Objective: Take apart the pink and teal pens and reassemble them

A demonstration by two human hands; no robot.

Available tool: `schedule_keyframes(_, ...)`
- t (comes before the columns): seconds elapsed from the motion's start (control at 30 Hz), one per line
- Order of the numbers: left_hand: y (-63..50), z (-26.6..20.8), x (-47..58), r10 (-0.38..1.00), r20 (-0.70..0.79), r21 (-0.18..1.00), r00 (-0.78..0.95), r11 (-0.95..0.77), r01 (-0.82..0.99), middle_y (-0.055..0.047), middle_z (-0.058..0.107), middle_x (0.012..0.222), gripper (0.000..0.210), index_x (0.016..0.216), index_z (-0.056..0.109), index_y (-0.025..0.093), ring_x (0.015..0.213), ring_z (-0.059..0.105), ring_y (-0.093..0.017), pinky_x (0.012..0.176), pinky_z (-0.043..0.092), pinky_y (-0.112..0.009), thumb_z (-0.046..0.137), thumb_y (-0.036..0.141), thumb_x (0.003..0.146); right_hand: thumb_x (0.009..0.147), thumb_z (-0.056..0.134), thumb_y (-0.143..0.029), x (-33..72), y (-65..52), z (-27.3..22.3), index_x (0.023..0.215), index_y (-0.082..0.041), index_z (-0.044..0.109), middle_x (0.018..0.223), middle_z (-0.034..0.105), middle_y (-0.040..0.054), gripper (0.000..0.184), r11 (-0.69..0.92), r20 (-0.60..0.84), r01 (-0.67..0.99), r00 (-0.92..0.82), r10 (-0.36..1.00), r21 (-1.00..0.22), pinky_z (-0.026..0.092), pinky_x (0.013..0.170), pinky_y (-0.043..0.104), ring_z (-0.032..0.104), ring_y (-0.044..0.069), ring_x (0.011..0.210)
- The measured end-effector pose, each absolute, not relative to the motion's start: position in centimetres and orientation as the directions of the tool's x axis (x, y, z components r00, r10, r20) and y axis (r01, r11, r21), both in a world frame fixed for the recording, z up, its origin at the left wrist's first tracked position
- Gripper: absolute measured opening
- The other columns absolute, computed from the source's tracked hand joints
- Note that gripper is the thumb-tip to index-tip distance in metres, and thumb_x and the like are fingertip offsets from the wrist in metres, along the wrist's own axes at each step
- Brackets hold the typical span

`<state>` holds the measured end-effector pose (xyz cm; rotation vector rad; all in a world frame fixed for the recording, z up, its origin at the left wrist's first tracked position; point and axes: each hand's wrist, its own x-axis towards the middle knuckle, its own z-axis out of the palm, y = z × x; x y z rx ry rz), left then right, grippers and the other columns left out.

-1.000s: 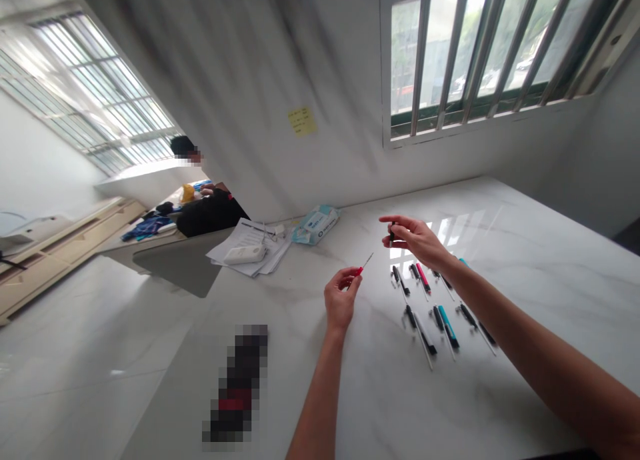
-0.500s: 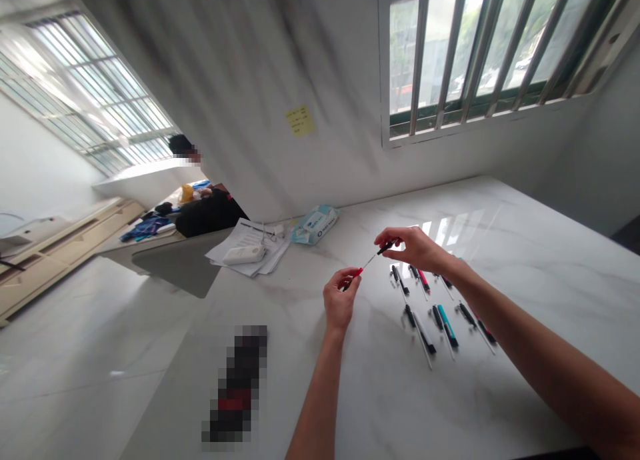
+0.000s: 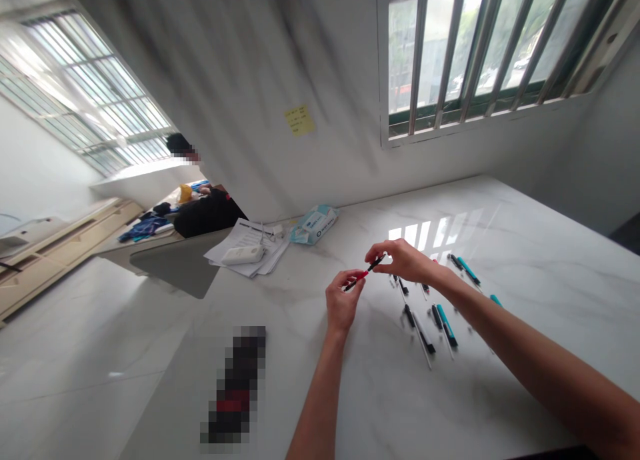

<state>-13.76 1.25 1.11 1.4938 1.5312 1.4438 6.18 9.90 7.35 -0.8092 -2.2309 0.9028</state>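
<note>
So, glossy white table [image 3: 400, 397] with grey marbling, barred window [image 3: 450, 60] far right. The yellow note [image 3: 299, 121] and pale blue packet [image 3: 315, 225] have writing too blurry to read. Left hand [image 3: 342, 301] pinches a red-and-black pen piece [image 3: 362, 274], right hand [image 3: 401, 260] grips the slim black tube [image 3: 375, 264] meeting it, both left of some plastic pen parts [image 3: 447, 325].

Held slanting above the marbled surface [image 3: 425, 413], well in from its left and far edges: a slim pen [image 3: 363, 274], black toward both ends, red between, parts apparently meeting in line.
</note>
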Motion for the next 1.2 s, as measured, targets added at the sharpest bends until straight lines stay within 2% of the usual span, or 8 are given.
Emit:
schedule_keyframes(0.13, 1.2, 1.3, -13.8, 0.930, 0.299, 0.910, -0.216, -0.209, 0.358, -0.003, 0.078, 0.098, 0.014, 0.097, 0.080, 0.024, 0.087, 0.068, -0.017, 0.084, 0.054, -0.030, 0.074, 0.029, 0.086, 0.083, 0.076, -0.018, 5.7, 9.6, 7.2, 0.097, -0.025, 0.078, 0.094, 0.079, 0.0013, 0.016, 0.572, 0.257, 0.342, -0.644, 0.721, -0.746, 0.052, 0.082, 0.029, 0.072, 0.019, 0.090)
schedule_keyframes(0.27, 1.1, 1.4, -13.9, 0.926, 0.315, 0.898, -0.206, -0.220, 0.382, -0.003, 0.077, 0.098, 0.012, 0.096, 0.079, 0.024, 0.088, 0.068, -0.017, 0.085, 0.053, -0.030, 0.074, 0.028, 0.086, 0.088, 0.075, -0.029, 5.7, 9.7, 7.0, 0.094, -0.024, 0.078, 0.087, 0.079, 0.0018, 0.008, 0.535, 0.212, 0.386, -0.626, 0.750, -0.752, 0.052, 0.077, 0.027, 0.072, 0.019, 0.084)
schedule_keyframes(0.37, 1.1, 1.3, -13.9, 0.927, 0.314, 0.897, -0.206, -0.218, 0.384, -0.003, 0.078, 0.099, 0.013, 0.097, 0.079, 0.024, 0.088, 0.069, -0.017, 0.086, 0.054, -0.030, 0.073, 0.029, 0.087, 0.090, 0.074, -0.036, 6.0, 10.0, 6.8, 0.099, -0.025, 0.078, 0.085, 0.078, 0.0022, 0.015, 0.529, 0.170, 0.412, -0.647, 0.743, -0.742, 0.050, 0.071, 0.027, 0.071, 0.018, 0.078)
schedule_keyframes(0.47, 1.2, 1.3, -13.9, 0.928, 0.298, 0.902, -0.225, -0.197, 0.384, -0.004, 0.078, 0.099, 0.015, 0.098, 0.080, 0.024, 0.086, 0.068, -0.017, 0.086, 0.054, -0.031, 0.075, 0.031, 0.086, 0.087, 0.075, -0.030, 6.5, 10.4, 6.8, 0.107, -0.026, 0.076, 0.089, 0.078, 0.0018, 0.020, 0.567, 0.178, 0.388, -0.690, 0.701, -0.727, 0.049, 0.071, 0.026, 0.069, 0.017, 0.077)
schedule_keyframes(0.7, 1.2, 1.5, -13.8, 0.944, 0.245, 0.934, -0.222, -0.168, 0.315, -0.006, 0.080, 0.103, 0.018, 0.100, 0.081, 0.023, 0.091, 0.071, -0.019, 0.090, 0.054, -0.033, 0.072, 0.034, 0.089, 0.087, 0.068, -0.017, 6.8, 10.8, 7.1, 0.098, -0.026, 0.079, 0.084, 0.076, -0.0001, 0.018, 0.633, 0.275, 0.382, -0.665, 0.694, -0.674, 0.046, 0.075, 0.026, 0.065, 0.015, 0.076)
schedule_keyframes(0.87, 1.3, 1.3, -14.0, 0.938, 0.257, 0.932, -0.231, -0.178, 0.315, -0.006, 0.080, 0.102, 0.019, 0.099, 0.081, 0.022, 0.090, 0.071, -0.019, 0.088, 0.055, -0.033, 0.075, 0.035, 0.087, 0.090, 0.071, -0.033, 6.8, 10.7, 7.2, 0.099, -0.025, 0.080, 0.079, 0.076, 0.0017, 0.015, 0.603, 0.214, 0.430, -0.667, 0.714, -0.671, 0.045, 0.070, 0.025, 0.065, 0.017, 0.073)
schedule_keyframes(1.03, 1.3, 1.3, -14.0, 0.930, 0.294, 0.910, -0.220, -0.203, 0.361, -0.004, 0.079, 0.099, 0.016, 0.098, 0.081, 0.024, 0.086, 0.069, -0.017, 0.087, 0.055, -0.032, 0.075, 0.033, 0.086, 0.098, 0.061, -0.047, 6.9, 10.7, 7.5, 0.088, -0.021, 0.079, 0.074, 0.075, 0.0034, 0.033, 0.554, 0.096, 0.493, -0.682, 0.725, -0.671, 0.041, 0.061, 0.026, 0.061, 0.014, 0.060)
schedule_keyframes(1.2, 1.2, 1.4, -13.9, 0.928, 0.304, 0.907, -0.216, -0.213, 0.363, -0.004, 0.079, 0.101, 0.017, 0.099, 0.080, 0.024, 0.086, 0.068, -0.017, 0.088, 0.054, -0.033, 0.075, 0.034, 0.087, 0.089, 0.072, -0.039, 7.3, 10.7, 7.6, 0.113, -0.023, 0.074, 0.080, 0.075, 0.0019, 0.028, 0.593, 0.153, 0.433, -0.707, 0.691, -0.678, 0.043, 0.065, 0.026, 0.063, 0.015, 0.069)
